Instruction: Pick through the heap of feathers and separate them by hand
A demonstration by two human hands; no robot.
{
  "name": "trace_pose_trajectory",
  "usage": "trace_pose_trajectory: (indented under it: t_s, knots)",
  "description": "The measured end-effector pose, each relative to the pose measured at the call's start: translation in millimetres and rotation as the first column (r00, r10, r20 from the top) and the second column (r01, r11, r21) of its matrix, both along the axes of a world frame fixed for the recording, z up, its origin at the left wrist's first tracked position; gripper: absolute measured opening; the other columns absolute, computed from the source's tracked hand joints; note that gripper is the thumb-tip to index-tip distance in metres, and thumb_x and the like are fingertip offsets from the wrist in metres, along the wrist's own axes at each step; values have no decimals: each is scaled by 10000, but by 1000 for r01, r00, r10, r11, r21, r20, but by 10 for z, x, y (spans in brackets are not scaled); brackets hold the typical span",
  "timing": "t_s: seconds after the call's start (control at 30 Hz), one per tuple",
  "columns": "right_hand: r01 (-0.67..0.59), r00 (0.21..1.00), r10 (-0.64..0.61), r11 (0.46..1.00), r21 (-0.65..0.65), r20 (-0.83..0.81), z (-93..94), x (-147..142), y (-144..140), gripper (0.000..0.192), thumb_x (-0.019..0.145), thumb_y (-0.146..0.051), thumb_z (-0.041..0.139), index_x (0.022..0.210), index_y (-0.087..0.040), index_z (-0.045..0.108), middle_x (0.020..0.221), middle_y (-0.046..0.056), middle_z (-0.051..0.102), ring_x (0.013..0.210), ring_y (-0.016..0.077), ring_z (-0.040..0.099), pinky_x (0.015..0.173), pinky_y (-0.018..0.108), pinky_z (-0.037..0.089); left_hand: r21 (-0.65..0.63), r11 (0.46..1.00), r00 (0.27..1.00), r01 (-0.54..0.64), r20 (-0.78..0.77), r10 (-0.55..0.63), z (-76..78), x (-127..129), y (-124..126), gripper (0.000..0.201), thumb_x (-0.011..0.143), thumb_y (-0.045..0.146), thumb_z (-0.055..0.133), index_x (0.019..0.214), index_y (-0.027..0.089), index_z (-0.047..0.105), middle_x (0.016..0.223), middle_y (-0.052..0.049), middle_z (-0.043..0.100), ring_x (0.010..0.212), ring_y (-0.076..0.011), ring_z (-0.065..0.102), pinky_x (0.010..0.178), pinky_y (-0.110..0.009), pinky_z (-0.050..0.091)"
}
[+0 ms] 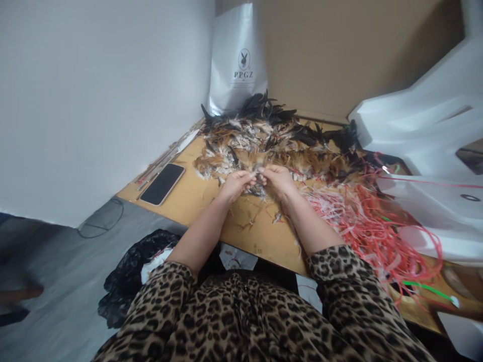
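Observation:
A wide pile of brown, black and white feathers covers the far half of a wooden table. My left hand and my right hand meet at the pile's near edge, fingers pinched together on a small bunch of feathers between them. A few loose feathers lie on the wood just under my hands. Both forearms reach out from leopard-print sleeves.
A black phone lies on the table's left side beside thin sticks. A tangle of red and pink plastic strips spreads at the right. A white paper bag stands behind the feathers. White bags sit at right; a black bag lies on the floor.

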State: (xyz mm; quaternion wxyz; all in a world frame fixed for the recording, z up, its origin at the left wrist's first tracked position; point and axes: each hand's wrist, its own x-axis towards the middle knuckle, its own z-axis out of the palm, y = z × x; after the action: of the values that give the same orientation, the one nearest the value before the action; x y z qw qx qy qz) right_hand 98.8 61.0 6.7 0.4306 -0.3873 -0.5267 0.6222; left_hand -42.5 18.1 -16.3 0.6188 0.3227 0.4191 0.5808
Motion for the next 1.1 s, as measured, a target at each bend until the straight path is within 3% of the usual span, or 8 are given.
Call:
trace_pose_trajectory:
  t_s: [0.17, 0.33, 0.53, 0.8, 1.1]
  knots:
    - [-87, 988, 67, 984, -152, -136, 109, 42, -4, 384, 508, -420, 786, 586, -158, 516, 497, -49, 481, 425, 38, 365, 392, 178, 288, -19, 999, 991, -49, 122, 51, -22, -47, 40, 121, 702, 184, 678, 767, 90, 640, 765, -50, 680, 570, -29, 577, 476, -110, 399]
    - [-118, 984, 90, 976, -183, -153, 127, 46, -13, 402, 498, -417, 794, 559, -158, 492, 481, -58, 447, 421, 33, 338, 378, 178, 243, -41, 999, 980, -7, 200, 15, 14, -57, 30, 95, 726, 149, 653, 798, 91, 635, 844, -64, 691, 596, -28, 594, 479, -100, 416]
    - [-100, 985, 68, 974, -205, -159, 122, 43, -1, 409, 499, -424, 791, 739, -147, 609, 505, -65, 459, 418, 30, 337, 372, 177, 235, -61, 995, 957, -79, 274, 92, -9, -90, 71, 81, 739, 133, 637, 819, 118, 639, 805, -29, 687, 570, -4, 580, 466, -70, 415]
    - [-41, 990, 20, 988, -149, -139, 69, -34, -47, 365, 508, -422, 788, 554, -149, 550, 440, -51, 443, 409, 39, 343, 374, 180, 240, -28, 998, 989, 60, 140, -56, -9, 23, 0, 142, 689, 194, 696, 773, 87, 656, 759, -51, 679, 568, -36, 583, 459, -109, 400]
    - [43, 997, -45, 999, -27, -55, -54, -78, -41, 390, 542, -439, 758, 472, -157, 498, 397, -61, 401, 386, 43, 317, 394, 198, 237, -8, 994, 990, 111, 85, -110, -10, 42, -24, 182, 653, 227, 724, 730, 75, 660, 687, -40, 654, 548, -43, 571, 452, -122, 380]
